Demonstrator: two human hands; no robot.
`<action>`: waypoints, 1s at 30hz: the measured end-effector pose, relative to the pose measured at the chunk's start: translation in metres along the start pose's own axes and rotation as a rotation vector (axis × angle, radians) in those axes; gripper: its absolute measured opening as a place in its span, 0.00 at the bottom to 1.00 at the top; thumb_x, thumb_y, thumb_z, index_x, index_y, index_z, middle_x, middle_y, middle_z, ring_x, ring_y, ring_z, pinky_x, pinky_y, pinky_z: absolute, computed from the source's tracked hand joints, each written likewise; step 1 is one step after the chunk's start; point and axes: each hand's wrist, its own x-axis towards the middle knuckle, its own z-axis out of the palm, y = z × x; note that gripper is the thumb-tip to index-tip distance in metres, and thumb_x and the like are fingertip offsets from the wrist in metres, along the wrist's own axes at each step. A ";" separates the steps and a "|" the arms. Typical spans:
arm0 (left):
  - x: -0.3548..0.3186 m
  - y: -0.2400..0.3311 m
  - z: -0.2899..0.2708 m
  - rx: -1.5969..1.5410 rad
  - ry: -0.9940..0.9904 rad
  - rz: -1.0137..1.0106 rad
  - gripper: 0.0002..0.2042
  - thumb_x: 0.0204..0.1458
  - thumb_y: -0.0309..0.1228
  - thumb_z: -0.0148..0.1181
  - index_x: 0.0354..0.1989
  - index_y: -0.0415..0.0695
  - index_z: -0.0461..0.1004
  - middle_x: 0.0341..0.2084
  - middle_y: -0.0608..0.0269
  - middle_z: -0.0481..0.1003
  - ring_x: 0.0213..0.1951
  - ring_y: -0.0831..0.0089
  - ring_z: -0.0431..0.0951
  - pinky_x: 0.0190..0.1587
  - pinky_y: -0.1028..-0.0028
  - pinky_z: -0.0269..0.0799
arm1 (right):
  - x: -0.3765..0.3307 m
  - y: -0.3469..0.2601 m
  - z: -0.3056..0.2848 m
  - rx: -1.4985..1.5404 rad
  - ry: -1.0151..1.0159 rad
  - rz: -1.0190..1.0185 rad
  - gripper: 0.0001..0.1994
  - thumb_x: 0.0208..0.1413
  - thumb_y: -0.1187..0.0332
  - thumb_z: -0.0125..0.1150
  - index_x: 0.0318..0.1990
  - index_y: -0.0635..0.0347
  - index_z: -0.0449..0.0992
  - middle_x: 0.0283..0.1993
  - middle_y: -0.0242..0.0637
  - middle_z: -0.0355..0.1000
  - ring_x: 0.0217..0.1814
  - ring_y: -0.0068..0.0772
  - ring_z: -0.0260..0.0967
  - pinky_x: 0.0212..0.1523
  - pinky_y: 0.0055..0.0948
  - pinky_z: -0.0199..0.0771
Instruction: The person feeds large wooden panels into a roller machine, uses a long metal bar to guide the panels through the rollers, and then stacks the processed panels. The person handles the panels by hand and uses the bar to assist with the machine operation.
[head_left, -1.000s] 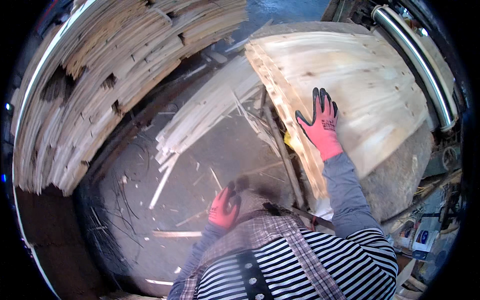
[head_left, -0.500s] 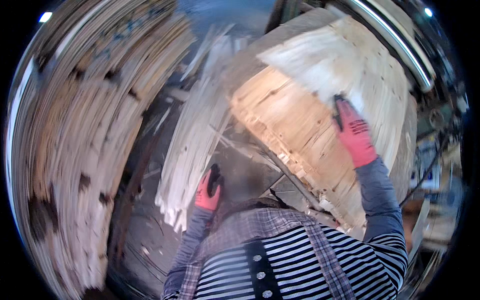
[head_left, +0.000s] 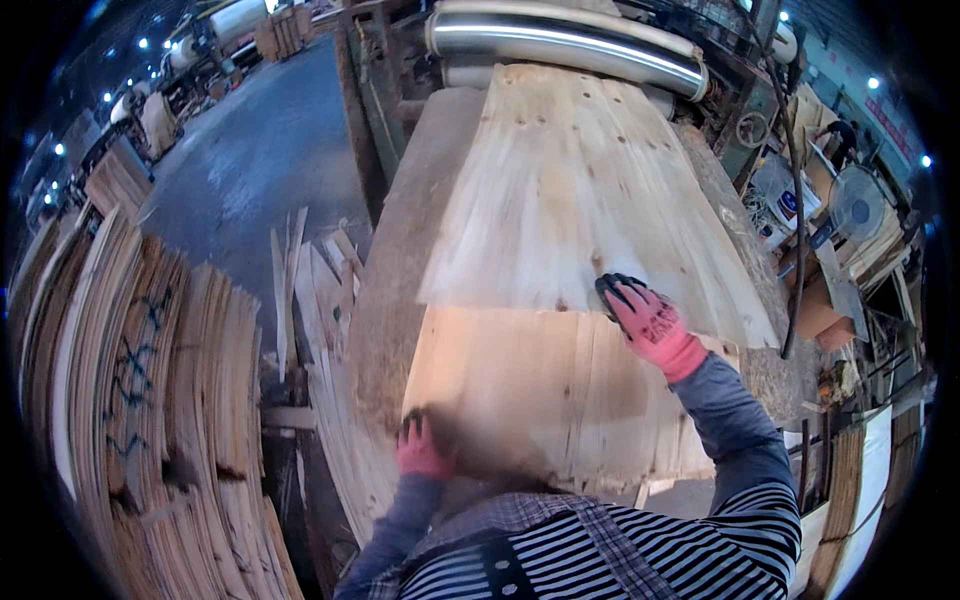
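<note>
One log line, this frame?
right hand: at upper wood sheet, near edge | left hand: near lower sheet, contact unclear | metal roller: beyond sheets

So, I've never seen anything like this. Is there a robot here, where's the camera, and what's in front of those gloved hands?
There's no robot: these are a person's own hands in pink gloves with dark fingers. The view comes from a wide camera worn on the head, looking down, so straight edges bend.

On a rough, brown-grey work surface lies a pale, thin wooden sheet, its near edge overlapping a warmer-toned wooden sheet. Beyond them is a shiny metal roller.

The right hand is at the pale sheet's near edge; the left hand is by the warmer sheet's near-left corner, too blurred to tell whether it touches. I can't see either hand gripping anything.
</note>
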 end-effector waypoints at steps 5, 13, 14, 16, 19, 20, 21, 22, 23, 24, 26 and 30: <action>0.017 -0.012 -0.029 -0.357 -0.163 -0.152 0.37 0.35 0.39 0.63 0.56 0.42 0.54 0.50 0.42 0.59 0.51 0.50 0.60 0.53 0.62 0.57 | 0.080 0.091 0.120 0.092 0.115 0.111 0.27 0.42 0.70 0.49 0.55 0.51 0.58 0.57 0.40 0.55 0.56 0.40 0.55 0.51 0.39 0.60; 0.061 -0.053 -0.002 -0.176 -0.197 -0.142 0.38 0.37 0.48 0.60 0.57 0.47 0.54 0.48 0.43 0.62 0.50 0.53 0.64 0.50 0.63 0.61 | 0.077 0.003 0.098 0.213 0.133 0.296 0.28 0.45 0.66 0.54 0.56 0.57 0.56 0.57 0.45 0.54 0.58 0.48 0.51 0.59 0.43 0.49; 0.084 -0.059 -0.011 -0.436 -0.441 -0.245 0.34 0.37 0.46 0.62 0.55 0.48 0.59 0.44 0.48 0.67 0.47 0.58 0.67 0.50 0.68 0.62 | 0.050 -0.023 0.090 0.279 0.107 0.303 0.30 0.43 0.65 0.56 0.56 0.58 0.56 0.57 0.47 0.53 0.59 0.51 0.49 0.59 0.43 0.47; 0.094 -0.104 0.048 -0.802 -0.272 0.076 0.24 0.47 0.35 0.57 0.52 0.40 0.62 0.38 0.62 0.72 0.39 0.78 0.70 0.43 0.78 0.65 | 0.001 -0.075 0.068 0.423 0.002 0.286 0.34 0.40 0.62 0.60 0.56 0.61 0.54 0.58 0.50 0.52 0.60 0.54 0.47 0.60 0.45 0.46; 0.103 -0.017 -0.062 -0.977 -0.677 0.053 0.16 0.49 0.35 0.55 0.44 0.38 0.69 0.35 0.64 0.73 0.38 0.80 0.70 0.42 0.80 0.64 | -0.085 -0.143 0.033 0.559 -0.212 0.337 0.42 0.35 0.57 0.65 0.58 0.62 0.50 0.58 0.53 0.50 0.60 0.56 0.47 0.60 0.47 0.44; 0.099 0.004 -0.073 -0.998 -0.725 0.059 0.15 0.50 0.35 0.53 0.41 0.37 0.70 0.35 0.65 0.73 0.37 0.81 0.69 0.42 0.81 0.64 | -0.103 -0.165 0.024 0.556 -0.184 0.301 0.44 0.33 0.56 0.66 0.58 0.63 0.49 0.59 0.53 0.50 0.61 0.56 0.46 0.60 0.48 0.43; 0.087 0.032 -0.094 -1.156 -0.674 0.145 0.13 0.51 0.34 0.51 0.40 0.37 0.70 0.33 0.67 0.73 0.36 0.82 0.70 0.41 0.81 0.65 | -0.116 -0.185 0.016 0.559 -0.156 0.265 0.46 0.31 0.55 0.67 0.58 0.63 0.48 0.59 0.54 0.49 0.61 0.56 0.45 0.61 0.49 0.42; 0.075 0.049 -0.099 -1.291 -0.691 0.135 0.18 0.48 0.42 0.53 0.39 0.39 0.71 0.29 0.56 0.73 0.31 0.71 0.72 0.35 0.73 0.67 | -0.128 -0.197 0.010 0.521 -0.071 0.339 0.44 0.33 0.57 0.65 0.58 0.64 0.49 0.60 0.53 0.46 0.63 0.55 0.42 0.62 0.45 0.41; 0.057 0.060 -0.103 -1.209 -0.538 0.392 0.18 0.49 0.41 0.53 0.40 0.38 0.70 0.29 0.52 0.73 0.33 0.67 0.74 0.36 0.72 0.68 | -0.146 -0.206 0.010 0.488 0.022 0.413 0.42 0.35 0.58 0.63 0.58 0.65 0.49 0.62 0.52 0.44 0.64 0.53 0.39 0.63 0.42 0.40; 0.043 0.054 -0.112 -1.212 -0.527 0.466 0.18 0.49 0.39 0.52 0.42 0.38 0.69 0.32 0.51 0.73 0.35 0.66 0.73 0.39 0.71 0.67 | -0.169 -0.207 0.006 0.455 0.093 0.488 0.37 0.38 0.60 0.57 0.57 0.66 0.52 0.60 0.52 0.48 0.62 0.53 0.44 0.61 0.43 0.43; 0.015 0.042 -0.128 -1.211 -0.500 0.614 0.18 0.50 0.37 0.50 0.45 0.37 0.66 0.38 0.49 0.71 0.39 0.64 0.72 0.43 0.70 0.66 | -0.190 -0.210 -0.028 0.342 0.184 0.642 0.28 0.48 0.57 0.46 0.54 0.68 0.57 0.55 0.52 0.56 0.57 0.51 0.53 0.58 0.43 0.50; 0.029 -0.033 -0.054 -1.062 -0.130 0.600 0.23 0.50 0.36 0.48 0.54 0.39 0.57 0.48 0.46 0.63 0.50 0.54 0.62 0.52 0.64 0.57 | -0.167 -0.236 -0.107 0.136 0.190 0.619 0.27 0.52 0.51 0.43 0.47 0.68 0.65 0.50 0.54 0.63 0.50 0.55 0.61 0.51 0.44 0.59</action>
